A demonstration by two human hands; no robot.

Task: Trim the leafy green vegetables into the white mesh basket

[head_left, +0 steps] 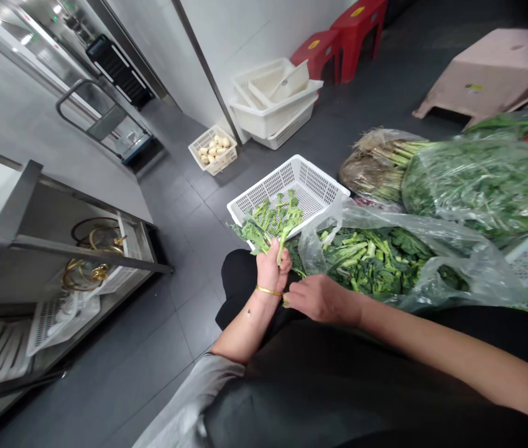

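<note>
The left hand [270,270] is closed around a bunch of leafy green stalks [270,224], held just above the rim of a white plastic basket [291,186] at centre. The right hand [319,298] sits narrow beside it — whether it holds anything, I cannot tell. To the right, a clear plastic bag [473,274] holds cut greens [366,261].

Left hand [269,269] is curled up tight, wrist bent, while the right arm [431,339] reaches across, right hand [320,299] pretty relaxed, fingertips [288,299] just beside the left.
</note>
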